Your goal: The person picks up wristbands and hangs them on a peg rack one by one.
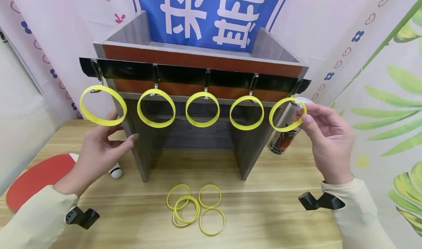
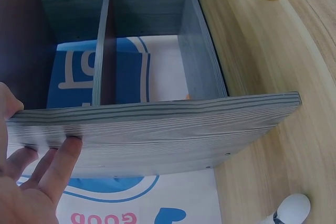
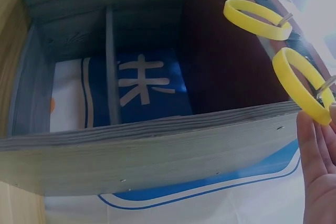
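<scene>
Five yellow wristbands hang in a row from metal hooks point(image 1: 155, 75) on a black strip point(image 1: 181, 72) across the front of a grey wooden shelf point(image 1: 132, 31). My right hand point(image 1: 333, 139) pinches the rightmost wristband point(image 1: 285, 129) between thumb and fingers at its right side; that band still hangs on its hook. In the right wrist view, the fingers hold the lower end of this band point(image 3: 294, 85). My left hand point(image 1: 99, 150) grips the shelf's left side panel point(image 2: 157, 124), thumb at the front edge and fingertips against its outer face. The leftmost wristband point(image 1: 105, 123) hangs close above it.
Several more yellow wristbands point(image 1: 212, 234) lie on the wooden table point(image 1: 263, 205) before the shelf. A red paddle point(image 1: 39, 179) and a shuttlecock point(image 1: 116, 171) lie at the left. Behind my right hand stands a cylindrical can point(image 1: 283, 141). Patterned curtains point(image 1: 389, 106) surround the table.
</scene>
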The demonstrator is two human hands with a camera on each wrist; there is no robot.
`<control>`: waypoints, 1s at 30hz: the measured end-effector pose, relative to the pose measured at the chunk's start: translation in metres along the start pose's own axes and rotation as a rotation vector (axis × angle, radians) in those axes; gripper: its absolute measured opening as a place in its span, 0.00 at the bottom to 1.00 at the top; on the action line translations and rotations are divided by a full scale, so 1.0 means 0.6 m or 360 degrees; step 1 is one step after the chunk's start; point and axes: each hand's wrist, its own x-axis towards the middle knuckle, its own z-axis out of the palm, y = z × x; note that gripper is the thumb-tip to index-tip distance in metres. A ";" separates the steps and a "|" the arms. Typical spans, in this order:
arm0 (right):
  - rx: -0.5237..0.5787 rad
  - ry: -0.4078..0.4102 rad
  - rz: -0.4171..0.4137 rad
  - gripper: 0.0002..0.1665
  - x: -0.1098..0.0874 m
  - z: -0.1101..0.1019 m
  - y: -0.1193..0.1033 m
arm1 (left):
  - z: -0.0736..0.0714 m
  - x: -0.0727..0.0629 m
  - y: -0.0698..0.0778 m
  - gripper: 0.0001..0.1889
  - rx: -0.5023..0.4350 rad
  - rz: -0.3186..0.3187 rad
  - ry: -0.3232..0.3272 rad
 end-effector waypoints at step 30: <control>-0.0138 -0.0249 0.0154 0.18 -0.023 -0.017 0.015 | -0.002 0.000 0.002 0.38 0.0098 -0.0033 0.0011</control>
